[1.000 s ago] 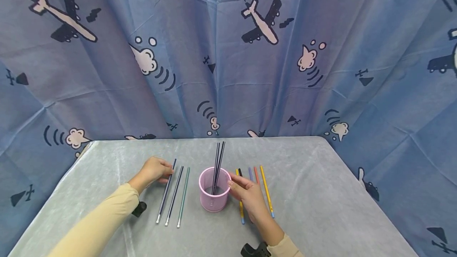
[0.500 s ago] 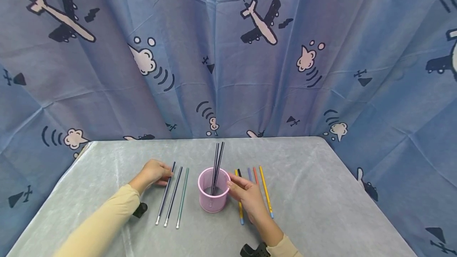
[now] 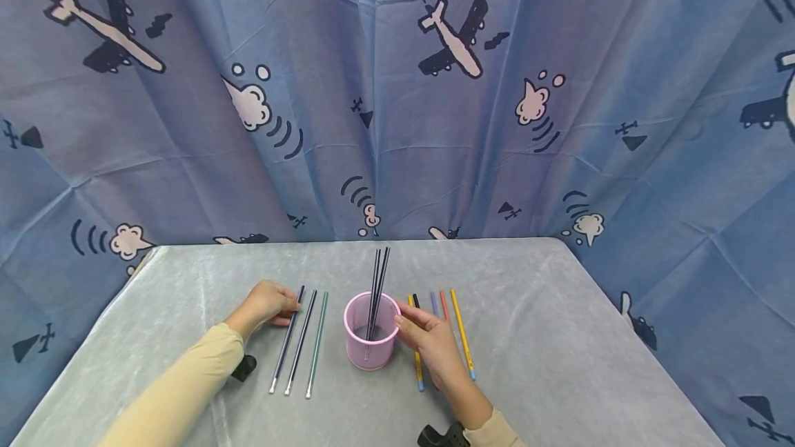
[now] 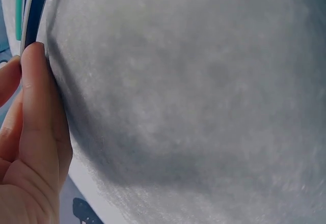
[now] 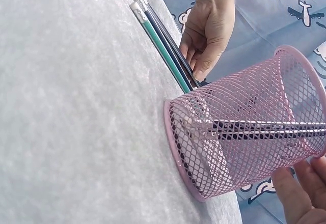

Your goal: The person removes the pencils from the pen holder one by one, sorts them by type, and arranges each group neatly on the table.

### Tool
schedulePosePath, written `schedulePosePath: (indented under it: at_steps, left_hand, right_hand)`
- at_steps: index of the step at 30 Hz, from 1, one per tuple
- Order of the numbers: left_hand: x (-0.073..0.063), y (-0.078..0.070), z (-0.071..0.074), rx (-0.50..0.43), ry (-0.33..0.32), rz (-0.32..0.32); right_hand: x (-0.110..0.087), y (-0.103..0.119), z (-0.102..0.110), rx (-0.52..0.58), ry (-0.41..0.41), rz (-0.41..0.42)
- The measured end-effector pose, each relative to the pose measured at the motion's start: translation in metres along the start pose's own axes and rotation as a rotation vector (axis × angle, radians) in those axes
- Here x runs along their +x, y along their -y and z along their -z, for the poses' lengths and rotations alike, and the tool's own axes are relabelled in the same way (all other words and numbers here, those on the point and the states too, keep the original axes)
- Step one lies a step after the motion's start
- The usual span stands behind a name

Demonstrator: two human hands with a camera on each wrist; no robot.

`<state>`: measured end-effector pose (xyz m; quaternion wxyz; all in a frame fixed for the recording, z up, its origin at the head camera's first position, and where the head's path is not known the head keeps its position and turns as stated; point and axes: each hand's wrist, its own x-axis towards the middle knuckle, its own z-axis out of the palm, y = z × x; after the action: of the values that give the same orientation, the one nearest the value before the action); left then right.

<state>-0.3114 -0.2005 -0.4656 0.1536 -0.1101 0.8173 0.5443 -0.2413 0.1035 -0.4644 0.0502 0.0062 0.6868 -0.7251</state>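
Observation:
My left hand pinches the far end of a dark blue pencil between thumb and fingers. The pencil's white eraser end points toward me. Just to its right lie a second dark pencil and a green pencil, roughly parallel. My right hand holds the right side of a pink mesh pencil cup near its rim. The cup stands upright with several dark pencils leaning in it. In the right wrist view, their eraser ends show through the mesh at the bottom.
Right of the cup lie yellow pencils, a red pencil, a purple pencil and a black one, partly behind my right hand. A grey cloth covers the table. A blue patterned curtain hangs behind it.
My left hand and the dark blue pencil have shifted slightly toward me. The right hand and the pencil cup have stayed in place.

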Motion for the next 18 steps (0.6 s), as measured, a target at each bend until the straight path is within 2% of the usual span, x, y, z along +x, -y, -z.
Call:
schedulePosePath:
  at_steps: [9, 18]
  left_hand:
    - [-0.0041, -0.0015, -0.0054, -0.003, -0.047, 0.004]
    - [-0.0048, -0.0005, -0.0068, 0.043, -0.088, -0.014]
  right_hand:
    - [-0.0004, -0.0002, 0.0009, -0.006, 0.004, 0.009]
    - [-0.001, -0.0006, 0.0002, -0.004, -0.009, 0.009]
